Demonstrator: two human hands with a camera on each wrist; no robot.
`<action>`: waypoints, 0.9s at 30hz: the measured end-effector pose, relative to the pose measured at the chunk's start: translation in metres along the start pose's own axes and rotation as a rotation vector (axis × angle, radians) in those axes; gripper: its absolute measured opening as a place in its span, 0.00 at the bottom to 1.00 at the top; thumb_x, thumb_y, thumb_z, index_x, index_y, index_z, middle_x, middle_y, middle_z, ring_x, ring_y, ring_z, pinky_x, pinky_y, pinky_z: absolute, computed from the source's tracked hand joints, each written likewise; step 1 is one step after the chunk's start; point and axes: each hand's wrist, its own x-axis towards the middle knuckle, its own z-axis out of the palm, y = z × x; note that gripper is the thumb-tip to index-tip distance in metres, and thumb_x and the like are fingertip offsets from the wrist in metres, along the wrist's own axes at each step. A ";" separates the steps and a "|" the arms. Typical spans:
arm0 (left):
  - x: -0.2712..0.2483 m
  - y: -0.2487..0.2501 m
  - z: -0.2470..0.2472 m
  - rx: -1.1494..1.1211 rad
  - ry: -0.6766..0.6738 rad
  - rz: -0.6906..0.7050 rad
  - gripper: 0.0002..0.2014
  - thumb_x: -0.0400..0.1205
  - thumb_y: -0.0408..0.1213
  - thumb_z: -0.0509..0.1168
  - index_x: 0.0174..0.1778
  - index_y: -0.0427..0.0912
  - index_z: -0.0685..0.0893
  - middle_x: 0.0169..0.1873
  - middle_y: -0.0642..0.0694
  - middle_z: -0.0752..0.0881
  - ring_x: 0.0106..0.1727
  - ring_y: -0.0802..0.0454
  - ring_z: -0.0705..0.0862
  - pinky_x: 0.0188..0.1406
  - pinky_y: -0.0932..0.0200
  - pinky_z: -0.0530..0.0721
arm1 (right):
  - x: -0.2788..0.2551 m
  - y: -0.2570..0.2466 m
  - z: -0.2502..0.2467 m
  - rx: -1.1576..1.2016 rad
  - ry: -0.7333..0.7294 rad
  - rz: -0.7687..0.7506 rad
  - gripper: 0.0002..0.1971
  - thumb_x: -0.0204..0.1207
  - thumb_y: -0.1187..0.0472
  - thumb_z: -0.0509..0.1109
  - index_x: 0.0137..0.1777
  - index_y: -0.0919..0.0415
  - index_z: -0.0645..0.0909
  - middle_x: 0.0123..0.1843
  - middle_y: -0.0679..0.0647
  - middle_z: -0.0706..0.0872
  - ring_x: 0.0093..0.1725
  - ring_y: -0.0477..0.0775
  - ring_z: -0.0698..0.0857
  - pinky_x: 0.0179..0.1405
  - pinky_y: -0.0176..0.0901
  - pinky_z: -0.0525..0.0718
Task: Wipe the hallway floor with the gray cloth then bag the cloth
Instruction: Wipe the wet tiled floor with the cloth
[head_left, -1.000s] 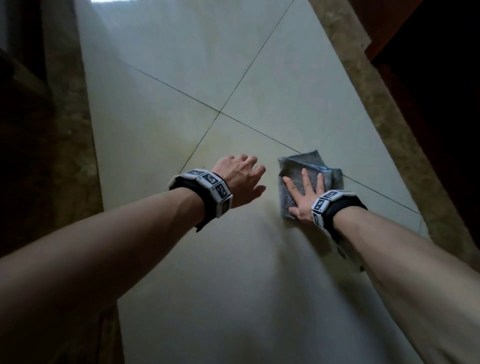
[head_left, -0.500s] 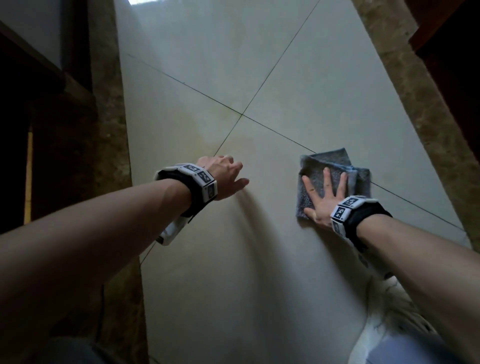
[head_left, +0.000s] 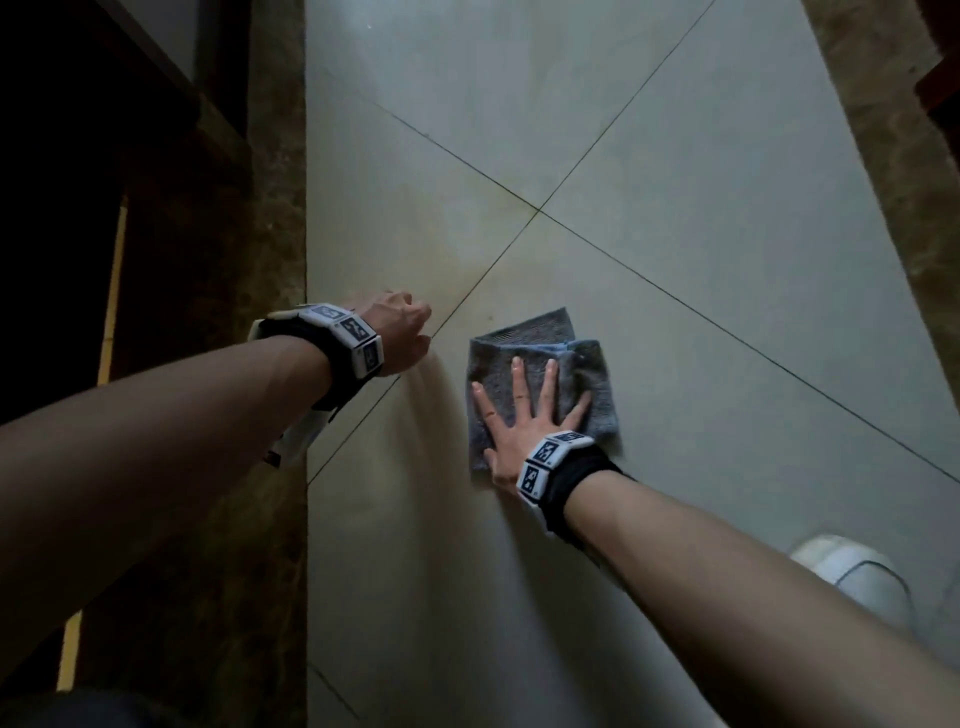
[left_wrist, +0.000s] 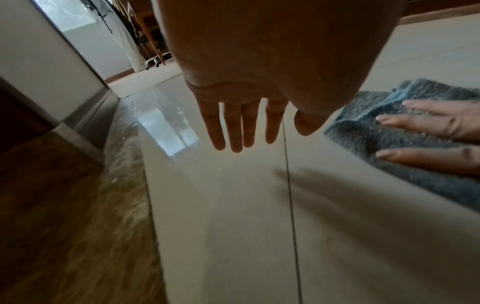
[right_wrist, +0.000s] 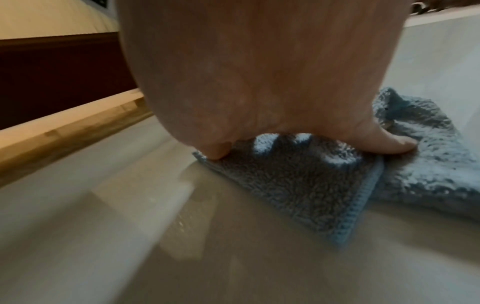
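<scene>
The gray cloth (head_left: 540, 358) (left_wrist: 405, 144) (right_wrist: 306, 181) lies folded on the pale glossy floor tiles (head_left: 675, 260), just right of a tile seam. My right hand (head_left: 524, 410) presses flat on it with fingers spread, palm down; the right wrist view shows a finger and the thumb (right_wrist: 394, 144) bearing on the pile. My left hand (head_left: 400, 332) (left_wrist: 249, 125) hovers a little above the floor to the cloth's left, fingers straight and relaxed, holding nothing. No bag shows in any view.
A brown marble border strip (head_left: 275, 364) runs along the left, with dark wooden furniture (head_left: 78, 156) beyond it. Another marble strip (head_left: 883, 208) lines the right. A white shoe (head_left: 852, 577) sits at lower right. A baseboard and wall (right_wrist: 64, 82) stand nearby.
My right hand has slid the cloth leftward and nearer across the tile, toward the seam. My left hand has drifted left to the tile's edge by the border.
</scene>
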 end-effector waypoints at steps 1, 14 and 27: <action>-0.005 -0.005 0.004 0.020 -0.012 -0.009 0.21 0.86 0.50 0.56 0.70 0.43 0.76 0.64 0.39 0.81 0.61 0.39 0.81 0.50 0.50 0.80 | 0.001 -0.013 0.002 -0.011 -0.007 -0.030 0.41 0.85 0.40 0.55 0.81 0.37 0.24 0.79 0.61 0.14 0.74 0.79 0.17 0.64 0.94 0.33; -0.005 -0.009 -0.007 0.063 -0.001 0.049 0.21 0.86 0.50 0.56 0.70 0.43 0.76 0.64 0.41 0.81 0.60 0.40 0.83 0.45 0.53 0.79 | -0.005 0.079 -0.005 0.046 0.059 0.033 0.38 0.82 0.33 0.55 0.82 0.29 0.33 0.85 0.40 0.25 0.83 0.59 0.25 0.78 0.80 0.42; -0.039 -0.051 0.015 0.025 -0.045 -0.013 0.22 0.88 0.51 0.56 0.76 0.46 0.73 0.67 0.40 0.81 0.63 0.41 0.82 0.47 0.55 0.78 | 0.002 0.064 0.003 0.013 0.150 0.037 0.39 0.81 0.29 0.49 0.82 0.32 0.26 0.84 0.52 0.22 0.80 0.73 0.23 0.74 0.86 0.39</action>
